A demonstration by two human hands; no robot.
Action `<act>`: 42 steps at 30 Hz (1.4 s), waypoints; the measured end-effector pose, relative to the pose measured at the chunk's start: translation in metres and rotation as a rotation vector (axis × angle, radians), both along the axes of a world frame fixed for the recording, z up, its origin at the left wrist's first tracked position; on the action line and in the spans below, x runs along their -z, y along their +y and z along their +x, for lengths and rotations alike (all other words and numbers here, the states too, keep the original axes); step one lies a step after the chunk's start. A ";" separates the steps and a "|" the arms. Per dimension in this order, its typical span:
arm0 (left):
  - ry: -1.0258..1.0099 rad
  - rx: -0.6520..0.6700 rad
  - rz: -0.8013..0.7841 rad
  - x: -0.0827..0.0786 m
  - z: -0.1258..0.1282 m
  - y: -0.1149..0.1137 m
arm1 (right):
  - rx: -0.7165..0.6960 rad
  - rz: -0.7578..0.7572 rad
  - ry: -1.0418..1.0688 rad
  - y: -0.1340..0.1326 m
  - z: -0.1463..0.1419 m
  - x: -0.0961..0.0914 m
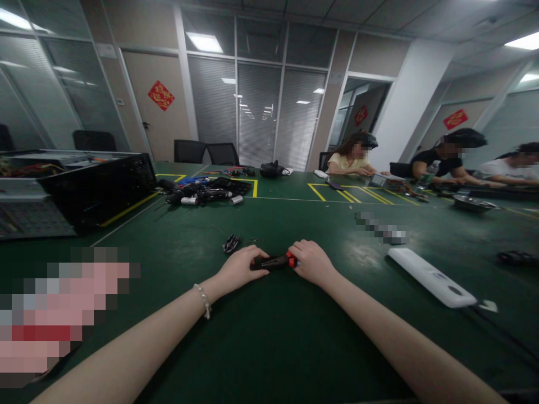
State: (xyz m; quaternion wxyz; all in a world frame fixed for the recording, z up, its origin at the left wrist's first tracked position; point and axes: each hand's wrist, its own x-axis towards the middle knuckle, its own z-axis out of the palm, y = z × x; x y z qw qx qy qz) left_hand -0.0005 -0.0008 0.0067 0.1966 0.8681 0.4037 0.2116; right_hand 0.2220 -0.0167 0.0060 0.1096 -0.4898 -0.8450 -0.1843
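In the head view my left hand point(240, 266) pinches a small dark piece point(259, 264) between thumb and fingers, near the middle of the green table. My right hand point(310, 262) is closed round the red grips of what look like pliers point(275, 262). Their dark, tapering jaws point left and reach the dark piece; whether they bite on it I cannot make out. Just beyond my left hand lies a small dark bundle of parts point(231, 243), with tiny thin bits point(253, 240) beside it.
A black computer case point(101, 193) stands at the left. Behind is a heap of black cables and parts point(206, 191). A white power strip point(432, 278) with its cord lies at the right. Several people point(356, 157) sit along the far right side.
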 end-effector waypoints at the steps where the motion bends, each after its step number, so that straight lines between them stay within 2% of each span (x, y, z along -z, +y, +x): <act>1: 0.001 0.000 -0.003 0.000 0.000 0.000 | -0.003 0.000 0.000 0.000 0.000 0.000; 23: -0.015 0.043 0.038 0.002 0.000 0.001 | 0.011 0.003 0.008 -0.002 -0.002 0.000; 42: -0.018 0.031 -0.011 0.005 -0.003 0.004 | 0.014 -0.004 0.015 -0.003 -0.002 -0.001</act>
